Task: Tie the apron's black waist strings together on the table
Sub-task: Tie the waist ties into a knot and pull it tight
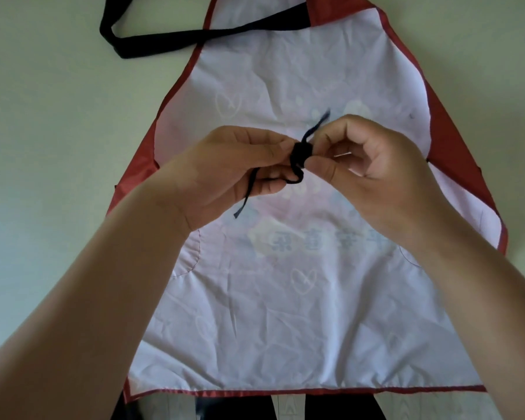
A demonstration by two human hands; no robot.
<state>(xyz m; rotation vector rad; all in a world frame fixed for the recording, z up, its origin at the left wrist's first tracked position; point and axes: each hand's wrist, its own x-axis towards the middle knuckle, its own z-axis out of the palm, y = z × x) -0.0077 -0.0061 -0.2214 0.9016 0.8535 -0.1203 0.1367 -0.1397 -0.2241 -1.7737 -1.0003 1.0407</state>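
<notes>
Pale bench [43, 122] carries the apron [285, 298], lying flat, white side up. Above its middle, left hand [225, 168] and right hand [373, 165] pinch the black waist strings [299, 153], bunched between their fingertips.

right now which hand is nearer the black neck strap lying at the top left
Left. The left hand is below the neck strap, on the same side of the apron. The right hand is farther off to the right, across the pinched waist strings.
</notes>
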